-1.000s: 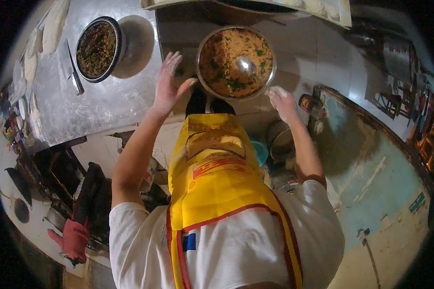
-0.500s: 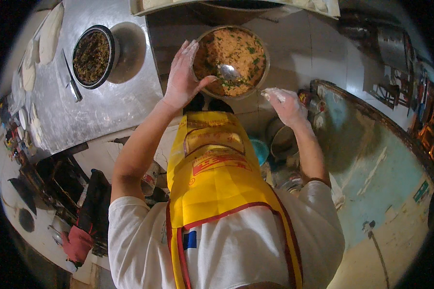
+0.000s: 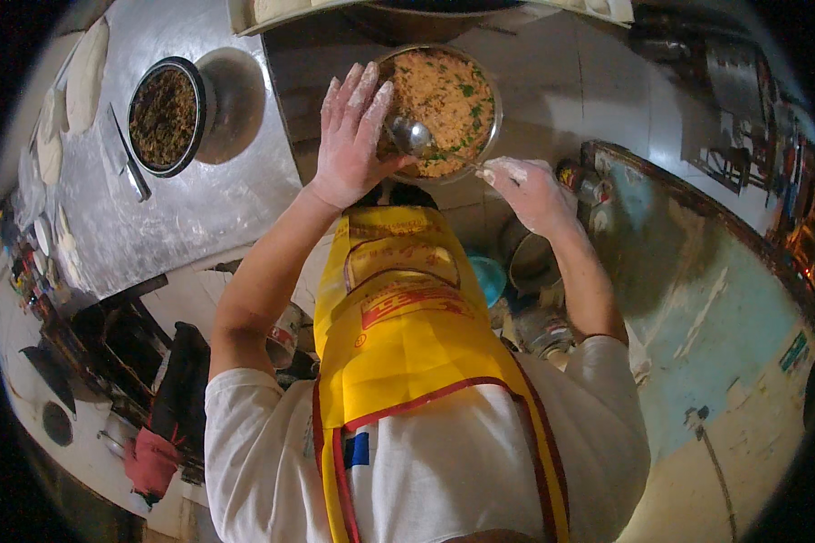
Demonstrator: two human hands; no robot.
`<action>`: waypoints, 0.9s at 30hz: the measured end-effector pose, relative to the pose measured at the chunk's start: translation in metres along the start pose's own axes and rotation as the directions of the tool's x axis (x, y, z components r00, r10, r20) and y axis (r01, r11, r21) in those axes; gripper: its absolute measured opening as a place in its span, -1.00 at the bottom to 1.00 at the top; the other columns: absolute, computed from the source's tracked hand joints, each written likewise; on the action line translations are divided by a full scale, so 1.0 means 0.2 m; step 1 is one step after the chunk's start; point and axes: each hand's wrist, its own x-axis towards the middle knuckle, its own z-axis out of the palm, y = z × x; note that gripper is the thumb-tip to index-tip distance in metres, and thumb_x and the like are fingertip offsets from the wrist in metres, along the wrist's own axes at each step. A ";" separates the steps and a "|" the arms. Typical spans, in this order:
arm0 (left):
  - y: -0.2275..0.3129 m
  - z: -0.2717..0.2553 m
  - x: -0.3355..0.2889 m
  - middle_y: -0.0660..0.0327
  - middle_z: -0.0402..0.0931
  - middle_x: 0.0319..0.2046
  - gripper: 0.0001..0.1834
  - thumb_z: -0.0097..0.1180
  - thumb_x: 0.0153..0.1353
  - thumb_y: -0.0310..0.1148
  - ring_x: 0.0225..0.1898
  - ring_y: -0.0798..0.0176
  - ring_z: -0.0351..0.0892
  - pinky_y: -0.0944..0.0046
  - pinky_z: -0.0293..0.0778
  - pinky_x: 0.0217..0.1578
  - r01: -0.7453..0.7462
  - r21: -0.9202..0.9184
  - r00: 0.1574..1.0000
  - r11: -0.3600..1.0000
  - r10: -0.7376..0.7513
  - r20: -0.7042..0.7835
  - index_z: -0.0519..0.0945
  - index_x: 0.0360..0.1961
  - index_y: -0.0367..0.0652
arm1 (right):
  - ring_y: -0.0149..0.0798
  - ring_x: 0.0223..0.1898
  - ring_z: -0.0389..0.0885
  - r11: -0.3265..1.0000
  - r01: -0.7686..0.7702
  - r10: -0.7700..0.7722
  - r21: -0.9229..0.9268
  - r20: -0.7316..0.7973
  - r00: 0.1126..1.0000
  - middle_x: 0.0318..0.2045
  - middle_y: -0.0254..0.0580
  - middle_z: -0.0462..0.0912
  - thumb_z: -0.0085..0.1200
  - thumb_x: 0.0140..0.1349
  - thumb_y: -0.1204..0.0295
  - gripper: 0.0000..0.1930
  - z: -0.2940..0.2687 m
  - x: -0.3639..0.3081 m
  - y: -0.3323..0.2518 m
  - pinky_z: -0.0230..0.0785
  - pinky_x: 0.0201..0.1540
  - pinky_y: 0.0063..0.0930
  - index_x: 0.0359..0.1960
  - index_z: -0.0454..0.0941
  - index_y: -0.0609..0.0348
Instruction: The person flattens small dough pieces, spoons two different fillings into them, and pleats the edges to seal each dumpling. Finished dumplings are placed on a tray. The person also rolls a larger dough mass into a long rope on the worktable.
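Observation:
A round metal bowl holds orange-brown minced filling with chopped green leaves. Flour whitens my left hand, which lies against the bowl's left side with fingers stretched out and apart, its thumb over the near-left rim. My right hand is closed in a pinch on the thin handle of a spoon at the near-right rim. The spoon's shiny rounded head is at the left part of the filling, close to my left fingers.
A metal worktop to the left bears a bowl of dark filling, a knife and pale dough pieces. Above the metal bowl runs a dough-laden tray edge. A worn bluish surface stands at right.
The spoon's head has moved left and turned, now showing its rounded side. My right hand has shifted slightly left; my left hand's fingers have spread and moved a little over the rim.

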 end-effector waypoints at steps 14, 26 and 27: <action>-0.01 0.15 0.00 0.14 0.52 0.00 -0.43 0.25 0.27 -0.27 0.00 0.24 0.53 0.23 0.44 0.06 0.649 -0.758 0.470 -0.074 -0.744 0.475 0.37 0.23 -0.23 | 0.03 -0.10 0.63 0.930 -0.023 -0.014 -0.366 -0.099 0.995 -0.18 0.00 0.69 -0.02 0.35 0.33 -0.75 0.10 0.10 0.24 0.48 -0.08 -0.17 -0.14 0.66 0.15; -0.05 0.32 -0.11 0.38 0.40 -0.60 -0.63 0.00 0.42 -0.02 -0.59 0.47 0.26 0.42 0.09 -0.59 0.584 -0.611 0.229 -0.535 -0.614 0.755 0.54 -0.35 -0.11 | 0.15 -0.03 0.56 0.887 -0.136 0.163 -0.440 0.024 0.986 -0.02 0.11 0.57 0.11 0.22 0.37 -0.64 0.71 0.79 1.26 0.44 -0.01 -0.09 0.05 0.54 0.19; -0.04 0.34 -0.11 0.37 0.40 -0.60 -0.56 -0.05 0.40 0.06 -0.58 0.44 0.26 0.39 0.11 -0.58 0.651 -0.576 0.195 -0.494 -0.624 0.756 0.55 -0.35 -0.11 | 0.12 0.01 0.54 0.976 -0.191 0.173 -0.107 -0.155 0.973 0.02 0.09 0.56 0.11 0.24 0.35 -0.62 0.71 0.78 1.17 0.42 0.02 -0.10 0.07 0.52 0.23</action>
